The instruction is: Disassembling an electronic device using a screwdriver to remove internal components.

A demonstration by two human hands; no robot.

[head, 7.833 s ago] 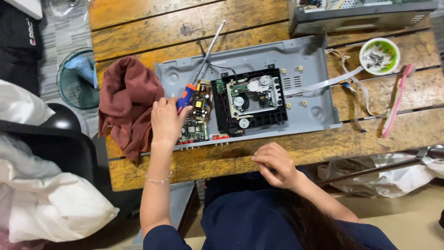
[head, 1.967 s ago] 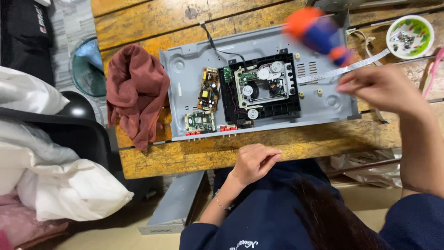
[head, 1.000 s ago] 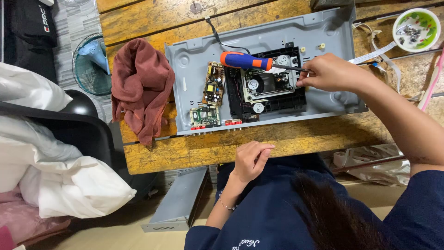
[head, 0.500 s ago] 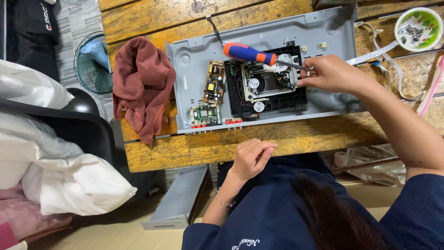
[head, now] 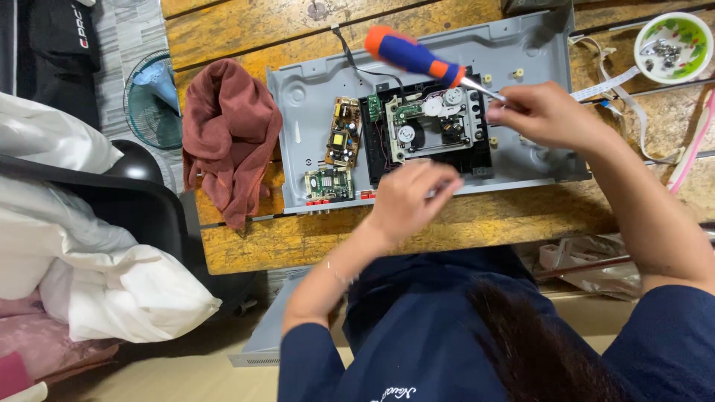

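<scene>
The opened disc player chassis is lying on the wooden bench with its cover already off, so the black drive mechanism and two small circuit boards are showing; going by this, the opening-up is done while the drive and boards are sitting in place yet, so their removal looks to be what is left. The right hand is reaching in over the far right part of the chassis, fingers pinched together around the metal shaft of the screwdriver; its orange and blue handle is slanting up and away to the left of that hand, lifted above the drive rather than planted in a screw. The left hand is hovering just nearer the body than the drive, over the front edge of the chassis, fingers curled loosely inward; whether it is gripping anything I cannot tell. Well left of the left hand a reddish-brown cloth is draping over the bench; beyond the right hand a small bowl is holding tiny metal parts.
</scene>
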